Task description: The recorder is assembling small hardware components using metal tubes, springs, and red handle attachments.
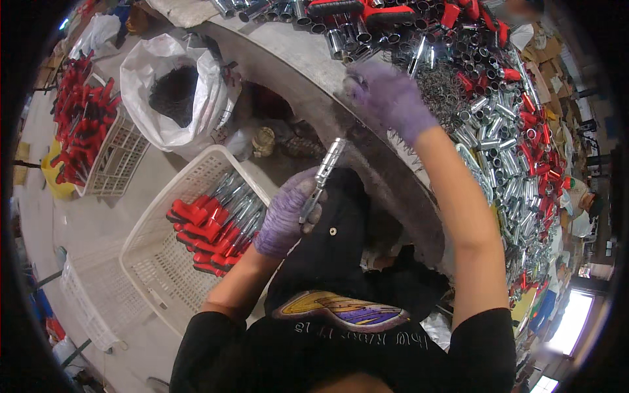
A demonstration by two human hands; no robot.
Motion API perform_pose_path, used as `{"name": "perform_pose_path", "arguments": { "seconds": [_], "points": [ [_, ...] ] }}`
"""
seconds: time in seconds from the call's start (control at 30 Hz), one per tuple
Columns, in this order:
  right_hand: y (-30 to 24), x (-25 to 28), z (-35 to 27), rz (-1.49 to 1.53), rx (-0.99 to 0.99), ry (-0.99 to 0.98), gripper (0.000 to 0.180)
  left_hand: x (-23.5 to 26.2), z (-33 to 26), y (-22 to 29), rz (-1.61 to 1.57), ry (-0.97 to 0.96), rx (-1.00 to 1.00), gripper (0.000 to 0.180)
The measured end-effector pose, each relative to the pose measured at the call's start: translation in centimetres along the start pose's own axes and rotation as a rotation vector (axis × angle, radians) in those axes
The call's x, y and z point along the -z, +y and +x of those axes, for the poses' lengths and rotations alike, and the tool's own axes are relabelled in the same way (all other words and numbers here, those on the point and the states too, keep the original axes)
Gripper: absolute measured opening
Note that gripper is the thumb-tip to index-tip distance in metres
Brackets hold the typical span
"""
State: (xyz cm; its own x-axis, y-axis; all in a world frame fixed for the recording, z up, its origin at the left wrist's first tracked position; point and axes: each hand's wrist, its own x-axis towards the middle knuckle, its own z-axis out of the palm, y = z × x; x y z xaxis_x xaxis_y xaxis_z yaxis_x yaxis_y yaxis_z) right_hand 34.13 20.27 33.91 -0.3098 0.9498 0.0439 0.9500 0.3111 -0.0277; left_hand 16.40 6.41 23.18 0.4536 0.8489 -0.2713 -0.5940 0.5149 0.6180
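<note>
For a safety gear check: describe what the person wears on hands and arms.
Both the left hand and the right hand wear thin purple gloves that end at the wrists. The forearms are uncovered. Short black sleeves of a T-shirt reach about to the elbows.

Both hands gloved: left glove (286, 216) and right glove (392, 98) thin, purple, wrinkled at the wrist. Forearms bare. Black short-sleeved shirt (341, 340), sleeves ending above the elbows. Chest print (341, 311): yellow, purple and white curved shape over pale lettering.

Assembly workshop: worktable (367, 141) heaped with metal tubes (504, 137), plastic crates (157, 249) of red-handled tools (213, 229)
</note>
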Motion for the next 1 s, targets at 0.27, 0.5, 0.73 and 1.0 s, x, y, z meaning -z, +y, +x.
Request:
{"name": "perform_pose_path", "arguments": {
  "seconds": [0.27,0.5,0.73,1.0],
  "points": [
    [4.1,-3.2,6.7,-0.523,0.219,0.041,0.032,-0.6,-0.8,-0.9,0.032,0.147,-0.038,0.043],
    [6.0,-0.6,3.2,-0.003,0.059,0.644,0.034,-0.6,-2.6,-1.9,0.016,0.090,0.006,0.043],
    [5.8,5.4,-9.6,1.265,-0.319,0.615,0.032,-3.4,-3.9,-2.1,0.218,0.010,0.052,0.047],
    [6.5,7.8,-23.1,1.096,-0.512,0.579,0.031,-9.0,-3.3,-5.8,0.243,-0.238,0.201,0.059]
  ]
}}
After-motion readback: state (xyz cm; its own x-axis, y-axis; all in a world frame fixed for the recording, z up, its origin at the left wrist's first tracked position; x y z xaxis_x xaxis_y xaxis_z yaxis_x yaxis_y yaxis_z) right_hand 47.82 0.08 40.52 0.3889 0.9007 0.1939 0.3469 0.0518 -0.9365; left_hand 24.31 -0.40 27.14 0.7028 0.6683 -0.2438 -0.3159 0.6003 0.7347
